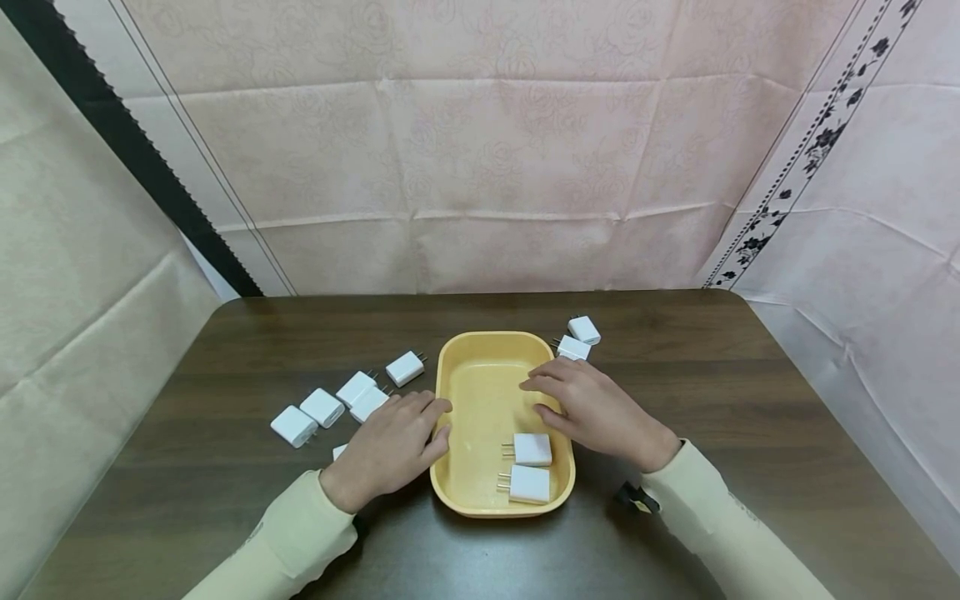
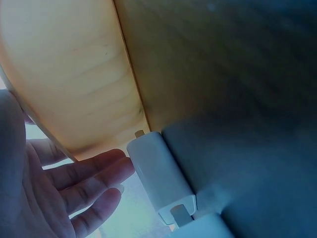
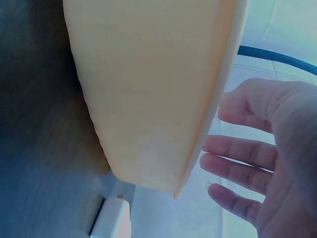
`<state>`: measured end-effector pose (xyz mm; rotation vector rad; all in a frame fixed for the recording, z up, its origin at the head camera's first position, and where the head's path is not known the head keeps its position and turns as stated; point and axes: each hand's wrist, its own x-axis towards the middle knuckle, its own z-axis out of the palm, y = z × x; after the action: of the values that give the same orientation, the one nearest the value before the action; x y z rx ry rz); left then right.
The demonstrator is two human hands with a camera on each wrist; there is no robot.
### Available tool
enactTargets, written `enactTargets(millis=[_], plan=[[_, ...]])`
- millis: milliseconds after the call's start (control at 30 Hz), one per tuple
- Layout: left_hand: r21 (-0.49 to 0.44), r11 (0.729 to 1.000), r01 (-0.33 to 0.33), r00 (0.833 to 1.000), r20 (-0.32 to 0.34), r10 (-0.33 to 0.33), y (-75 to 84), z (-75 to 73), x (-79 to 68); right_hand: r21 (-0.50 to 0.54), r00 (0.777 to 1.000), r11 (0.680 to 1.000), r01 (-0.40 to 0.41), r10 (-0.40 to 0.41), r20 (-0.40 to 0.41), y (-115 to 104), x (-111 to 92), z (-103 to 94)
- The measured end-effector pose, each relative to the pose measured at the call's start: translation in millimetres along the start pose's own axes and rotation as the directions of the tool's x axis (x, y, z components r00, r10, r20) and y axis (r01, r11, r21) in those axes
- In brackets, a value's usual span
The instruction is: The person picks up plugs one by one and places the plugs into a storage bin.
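A yellow tray (image 1: 480,408) stands on the table between both hands. In it, at the near right, lie two white plug chargers, one charger (image 1: 532,449) just behind the other charger (image 1: 529,485), prongs to the left. My left hand (image 1: 395,446) is at the tray's left rim, thumb and index finger reaching over it. In the left wrist view its loosely bent fingertips are close by a white charger (image 2: 161,173) outside the tray. Over the right rim hovers my right hand (image 1: 596,408), fingers spread and holding nothing.
Left of the tray several white chargers (image 1: 322,407) lie scattered, one partly hidden by the left hand. Two more, a charger (image 1: 584,330) and a charger (image 1: 573,347), lie beyond the right hand. A small black object (image 1: 637,497) is by the right cuff. Cloth hangs behind the brown table (image 1: 300,517).
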<state>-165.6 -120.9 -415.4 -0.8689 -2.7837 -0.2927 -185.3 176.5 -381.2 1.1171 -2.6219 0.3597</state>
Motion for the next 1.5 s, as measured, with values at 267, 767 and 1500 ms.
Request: enactTargets(millis=[267,767,1500], plan=[[0.001,1.000,-0.012,1.000,-0.015,0.012,-0.4,0.3,0.4,-0.003,0.998,1.000,-0.031,0.031,-0.055,12.3,0.7,-0.5],[0.002,1.000,-0.004,1.000,-0.008,0.004,-0.1,0.6,-1.1,0.029,0.984,0.986,-0.164,0.165,-0.059,43.1,-3.5,4.2],[0.008,1.000,-0.012,1.000,-0.026,0.012,-2.0,3.3,-1.7,-0.085,0.976,0.976,-0.198,0.204,0.074,61.1,-10.7,22.1]])
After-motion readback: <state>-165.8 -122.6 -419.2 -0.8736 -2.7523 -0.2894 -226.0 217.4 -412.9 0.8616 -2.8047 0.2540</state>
